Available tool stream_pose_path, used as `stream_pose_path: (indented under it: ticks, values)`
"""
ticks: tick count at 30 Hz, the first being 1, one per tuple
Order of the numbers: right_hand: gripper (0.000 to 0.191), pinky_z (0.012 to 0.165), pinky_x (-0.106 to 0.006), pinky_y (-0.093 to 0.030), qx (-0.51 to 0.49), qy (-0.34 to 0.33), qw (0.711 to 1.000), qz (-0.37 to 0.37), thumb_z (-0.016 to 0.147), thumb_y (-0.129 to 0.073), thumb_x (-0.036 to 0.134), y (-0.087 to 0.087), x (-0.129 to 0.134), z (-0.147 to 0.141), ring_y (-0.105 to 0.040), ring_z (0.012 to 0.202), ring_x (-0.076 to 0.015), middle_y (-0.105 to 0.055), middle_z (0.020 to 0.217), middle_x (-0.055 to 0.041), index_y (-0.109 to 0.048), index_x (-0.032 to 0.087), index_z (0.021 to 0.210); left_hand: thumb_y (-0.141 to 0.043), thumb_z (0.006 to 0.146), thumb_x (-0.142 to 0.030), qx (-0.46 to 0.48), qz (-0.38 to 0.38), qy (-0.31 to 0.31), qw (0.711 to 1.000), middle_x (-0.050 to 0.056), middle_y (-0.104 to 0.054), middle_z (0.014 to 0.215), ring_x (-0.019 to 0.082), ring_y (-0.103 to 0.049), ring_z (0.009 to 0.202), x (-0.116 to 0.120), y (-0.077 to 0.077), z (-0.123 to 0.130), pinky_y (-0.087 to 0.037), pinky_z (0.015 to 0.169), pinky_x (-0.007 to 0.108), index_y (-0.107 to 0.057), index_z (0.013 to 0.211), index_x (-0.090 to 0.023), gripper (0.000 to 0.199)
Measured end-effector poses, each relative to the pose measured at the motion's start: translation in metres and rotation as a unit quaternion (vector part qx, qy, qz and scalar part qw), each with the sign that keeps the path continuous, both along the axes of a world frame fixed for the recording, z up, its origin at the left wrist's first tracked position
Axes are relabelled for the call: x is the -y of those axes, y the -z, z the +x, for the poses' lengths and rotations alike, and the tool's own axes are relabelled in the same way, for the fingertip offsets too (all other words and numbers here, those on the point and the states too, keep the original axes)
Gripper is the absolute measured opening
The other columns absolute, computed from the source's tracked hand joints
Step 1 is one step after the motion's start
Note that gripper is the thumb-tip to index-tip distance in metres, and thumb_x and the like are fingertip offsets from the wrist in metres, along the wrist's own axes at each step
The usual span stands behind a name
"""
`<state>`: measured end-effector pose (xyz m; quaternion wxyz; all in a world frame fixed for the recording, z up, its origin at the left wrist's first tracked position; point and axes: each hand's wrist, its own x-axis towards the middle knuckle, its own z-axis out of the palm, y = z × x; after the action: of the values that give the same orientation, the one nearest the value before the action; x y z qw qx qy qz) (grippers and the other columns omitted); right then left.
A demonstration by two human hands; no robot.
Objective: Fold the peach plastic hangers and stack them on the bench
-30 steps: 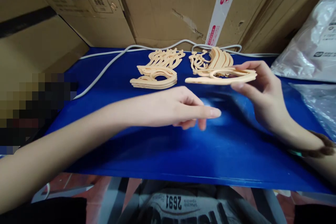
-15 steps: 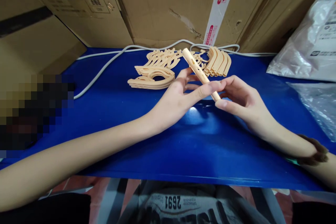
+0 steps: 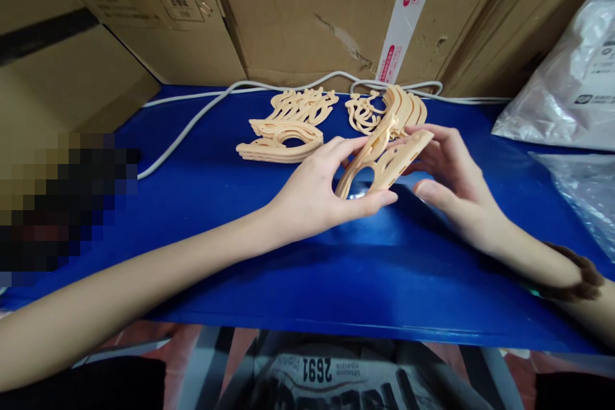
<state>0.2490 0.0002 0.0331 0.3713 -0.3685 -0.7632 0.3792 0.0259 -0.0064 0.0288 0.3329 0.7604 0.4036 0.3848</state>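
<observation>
My left hand (image 3: 327,189) grips a beige openwork piece (image 3: 384,165) between thumb and fingers, held tilted above the blue table so that its large round hole shows. Close by on the right, my right hand (image 3: 454,189) has its thumb apart from its fingers; the fingertips are partly hidden behind the piece's upper right end, and whether they touch it I cannot tell. Behind my left hand lies a stack of similar beige pieces (image 3: 283,152). Wavy beige pieces (image 3: 305,106), small curly pieces (image 3: 360,116) and curved pieces (image 3: 413,109) lie farther back.
A white cable (image 3: 192,118) runs along the back of the blue table (image 3: 288,282). Cardboard boxes (image 3: 298,13) stand behind and at the left (image 3: 57,90). A white plastic bag (image 3: 552,96) and clear plastic (image 3: 576,186) lie at the right. A dark pixelated area covers the left edge.
The held piece has turned from a narrow edge-on view to show its openwork side. My right thumb has come away from its lower end, and my right hand has opened slightly.
</observation>
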Motion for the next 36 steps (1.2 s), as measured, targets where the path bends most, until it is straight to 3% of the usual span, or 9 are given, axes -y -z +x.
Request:
stream_pose_path:
  ticks: [3, 9, 13, 16, 19, 22, 25, 29, 36]
  values:
    - [0.056, 0.097, -0.046, -0.052, 0.009, 0.002, 1.000, -0.007, 0.086, -0.066, 0.056, -0.002, -0.001, 0.001, -0.062, 0.113, -0.0266, -0.063, 0.126, -0.0064, -0.045, 0.032, 0.132, -0.074, 0.079, -0.049, -0.017, -0.006, -0.002, 1.000, 0.010, -0.063, 0.124, 0.026, -0.060, 0.108, 0.002, 0.003, -0.001, -0.049, 0.093, 0.039, -0.053, 0.136, -0.019, 0.068]
    - [0.061, 0.083, -0.036, -0.056, 0.072, -0.077, 0.991, -0.079, 0.081, -0.074, 0.050, 0.000, 0.005, -0.007, -0.069, 0.094, -0.0217, -0.073, 0.104, -0.0022, -0.049, 0.027, 0.132, -0.072, 0.081, -0.052, 0.065, -0.159, -0.013, 0.985, 0.012, -0.056, 0.133, 0.017, -0.063, 0.079, 0.009, 0.007, 0.002, -0.055, 0.068, 0.032, -0.033, 0.150, -0.021, 0.085]
    - [0.065, 0.078, -0.034, -0.057, 0.076, -0.098, 0.986, -0.110, 0.080, -0.077, 0.045, -0.001, 0.017, -0.013, -0.070, 0.093, -0.0215, -0.074, 0.104, -0.0005, -0.048, 0.029, 0.136, -0.076, 0.079, -0.052, 0.056, -0.152, -0.034, 0.986, 0.012, -0.053, 0.136, 0.016, -0.063, 0.076, 0.009, 0.011, 0.003, -0.056, 0.066, 0.032, -0.034, 0.148, -0.027, 0.084]
    - [0.043, 0.084, -0.037, -0.058, 0.056, -0.082, 0.987, -0.124, 0.086, -0.071, 0.041, 0.002, 0.020, -0.015, -0.069, 0.098, -0.0223, -0.072, 0.112, -0.0014, -0.055, 0.028, 0.124, -0.072, 0.084, -0.044, 0.045, -0.126, -0.028, 0.991, 0.011, -0.050, 0.141, 0.015, -0.063, 0.076, 0.007, 0.016, 0.002, -0.056, 0.067, 0.031, -0.035, 0.147, -0.030, 0.074]
    - [0.027, 0.076, -0.037, -0.059, 0.015, -0.042, 0.987, -0.155, 0.094, -0.060, 0.040, 0.007, 0.016, -0.014, -0.071, 0.086, -0.0209, -0.073, 0.103, -0.0032, -0.054, 0.024, 0.115, -0.062, 0.093, -0.035, 0.042, -0.106, -0.018, 0.993, 0.010, -0.051, 0.140, 0.012, -0.062, 0.072, 0.006, 0.017, 0.000, -0.057, 0.068, 0.029, -0.033, 0.149, -0.029, 0.064]
    - [0.030, 0.057, -0.033, -0.057, -0.048, 0.020, 0.975, -0.214, 0.096, -0.056, 0.040, 0.009, 0.006, -0.009, -0.069, 0.066, -0.0185, -0.074, 0.085, -0.0014, -0.048, 0.024, 0.120, -0.052, 0.097, -0.028, -0.008, -0.048, -0.010, 0.999, 0.008, -0.057, 0.129, 0.013, -0.062, 0.074, 0.005, 0.014, -0.005, -0.057, 0.073, 0.029, -0.037, 0.147, -0.024, 0.052]
    - [0.028, 0.044, -0.025, -0.048, -0.065, 0.086, 0.965, -0.240, 0.094, -0.060, 0.040, 0.005, -0.005, -0.004, -0.062, 0.050, -0.0142, -0.070, 0.070, 0.0014, -0.051, 0.024, 0.115, -0.055, 0.095, -0.022, -0.133, 0.093, -0.005, 0.987, 0.008, -0.056, 0.129, 0.018, -0.063, 0.094, 0.002, 0.012, -0.012, -0.056, 0.085, 0.033, -0.044, 0.142, -0.020, 0.048]
    - [0.026, 0.036, -0.022, -0.038, -0.035, 0.078, 0.963, -0.256, 0.092, -0.063, 0.045, -0.001, -0.011, 0.000, -0.054, 0.041, -0.0109, -0.065, 0.058, 0.0029, -0.061, 0.023, 0.107, -0.064, 0.094, -0.032, -0.227, 0.265, -0.008, 0.937, 0.014, -0.053, 0.133, 0.027, -0.053, 0.120, -0.003, 0.014, -0.018, -0.048, 0.103, 0.044, -0.045, 0.140, -0.014, 0.053]
    - [0.030, 0.034, -0.022, -0.036, 0.003, 0.026, 0.966, -0.258, 0.086, -0.070, 0.047, -0.003, -0.013, 0.003, -0.051, 0.036, -0.0113, -0.063, 0.050, 0.0040, -0.066, 0.022, 0.103, -0.065, 0.094, -0.036, -0.250, 0.364, -0.001, 0.897, 0.013, -0.056, 0.126, 0.029, -0.052, 0.118, -0.005, 0.012, -0.020, -0.046, 0.102, 0.048, -0.062, 0.116, -0.018, 0.029]
